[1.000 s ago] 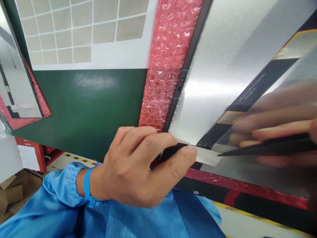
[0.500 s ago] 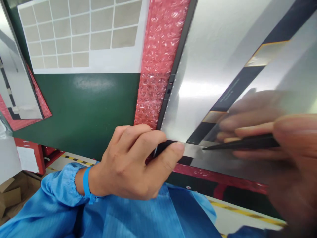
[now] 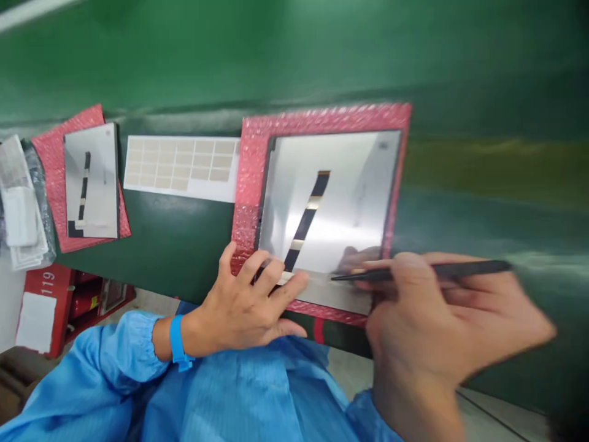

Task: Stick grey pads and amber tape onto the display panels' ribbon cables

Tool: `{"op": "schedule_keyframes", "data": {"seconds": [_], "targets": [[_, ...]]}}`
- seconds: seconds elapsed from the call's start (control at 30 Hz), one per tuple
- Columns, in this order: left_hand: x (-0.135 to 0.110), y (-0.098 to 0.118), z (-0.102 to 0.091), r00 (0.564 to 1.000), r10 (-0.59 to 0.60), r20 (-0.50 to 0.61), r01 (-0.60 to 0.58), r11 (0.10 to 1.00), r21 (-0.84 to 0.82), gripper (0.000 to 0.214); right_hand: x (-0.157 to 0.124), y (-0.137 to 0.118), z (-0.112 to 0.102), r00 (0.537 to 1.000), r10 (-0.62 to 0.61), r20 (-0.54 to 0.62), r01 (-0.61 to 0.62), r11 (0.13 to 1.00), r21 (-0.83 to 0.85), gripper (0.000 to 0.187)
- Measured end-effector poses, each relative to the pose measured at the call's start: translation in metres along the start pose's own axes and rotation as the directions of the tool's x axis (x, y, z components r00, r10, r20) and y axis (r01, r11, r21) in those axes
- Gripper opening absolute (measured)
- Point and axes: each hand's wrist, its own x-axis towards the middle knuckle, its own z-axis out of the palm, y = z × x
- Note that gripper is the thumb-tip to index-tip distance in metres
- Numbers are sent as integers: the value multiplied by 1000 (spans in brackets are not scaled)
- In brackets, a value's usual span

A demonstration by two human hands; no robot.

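A thin silver rectangular panel (image 3: pixel 335 196) with one dark strip lies on pink bubble wrap (image 3: pixel 322 116) upon a dark green mat (image 3: pixel 175 245). The left hand (image 3: pixel 243 301) rests open, fingers spread on its lower edge; the blurred right hand (image 3: pixel 427 325) grips slim black tweezers (image 3: pixel 414 272), whose tip is hard to see.

Left hand (image 3: pixel 243 301) splayed, right hand (image 3: pixel 427 313) pinched

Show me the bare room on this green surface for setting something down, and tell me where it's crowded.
Bare green surface lies between the sheet of square pads and the left hand, and along the top, above the red bubble wrap. Crowded: the silver panel's lower edge, where that hand and the right hand with black tweezers meet.
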Motion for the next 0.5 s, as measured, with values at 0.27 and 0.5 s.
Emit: {"op": "schedule_keyframes", "data": {"seconds": [0.27, 0.5], "targets": [[-32, -1, -13, 979, -168, 118, 147, 974, 170, 76, -1, 20, 6, 992, 20, 121, -25, 999, 43, 48], [-37, -19, -41, 801, -550, 237, 596, 765, -242, 40, 3, 26, 16, 992, 67, 107, -88, 975, 204, 47]]}}
